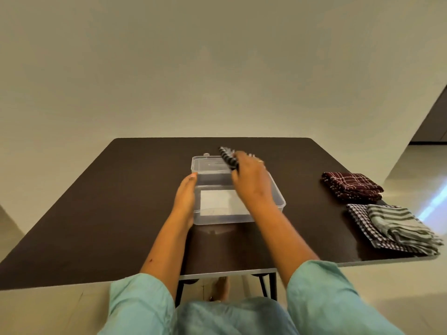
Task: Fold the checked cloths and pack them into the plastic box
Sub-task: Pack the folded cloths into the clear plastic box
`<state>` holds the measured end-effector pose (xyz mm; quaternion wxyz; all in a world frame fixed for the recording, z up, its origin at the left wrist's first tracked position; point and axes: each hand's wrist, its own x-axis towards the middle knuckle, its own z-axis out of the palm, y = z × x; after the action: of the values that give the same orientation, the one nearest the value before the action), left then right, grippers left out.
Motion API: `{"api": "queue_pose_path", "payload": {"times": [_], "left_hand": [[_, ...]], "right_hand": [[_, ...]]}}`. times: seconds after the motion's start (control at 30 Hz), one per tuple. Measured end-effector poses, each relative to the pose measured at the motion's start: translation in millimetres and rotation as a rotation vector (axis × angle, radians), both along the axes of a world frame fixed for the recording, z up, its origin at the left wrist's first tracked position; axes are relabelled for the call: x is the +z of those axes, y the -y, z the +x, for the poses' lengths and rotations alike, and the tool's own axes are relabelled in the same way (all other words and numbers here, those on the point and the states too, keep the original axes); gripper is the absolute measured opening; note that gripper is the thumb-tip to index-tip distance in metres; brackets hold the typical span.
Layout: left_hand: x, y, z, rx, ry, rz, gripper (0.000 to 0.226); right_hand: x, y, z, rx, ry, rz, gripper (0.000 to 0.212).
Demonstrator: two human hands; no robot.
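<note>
A clear plastic box (275,197) stands open in the middle of the dark table, its lid (205,165) lying flat behind it. My right hand (251,182) hovers over the box's far half, shut on a folded black-and-white checked cloth (227,157) that sticks out above the lid. Flat against the box's left wall rests my left hand (185,197), fingers straight and together. On the table's right side lie a folded maroon checked cloth (352,186), a dark blue checked cloth (362,226) and a grey-green striped cloth (399,226) overlapping it.
The dark table (96,213) reaches to a plain wall at the back. Its near edge runs just in front of my body, and the cloths sit close to the right edge. A pale label shows through the box's floor (215,201).
</note>
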<state>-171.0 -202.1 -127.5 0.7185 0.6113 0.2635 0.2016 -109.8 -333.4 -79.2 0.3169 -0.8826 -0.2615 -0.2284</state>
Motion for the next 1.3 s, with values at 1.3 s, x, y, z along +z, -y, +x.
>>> {"api": "queue_pose_path", "payload": {"times": [1.3], "left_hand": [[9.1,24.2,-21.9,0.093,-0.267,1.192,0.059]], "right_hand": [[-19.5,-3.6,24.3,0.443,-0.494,-0.118,0.043]]}}
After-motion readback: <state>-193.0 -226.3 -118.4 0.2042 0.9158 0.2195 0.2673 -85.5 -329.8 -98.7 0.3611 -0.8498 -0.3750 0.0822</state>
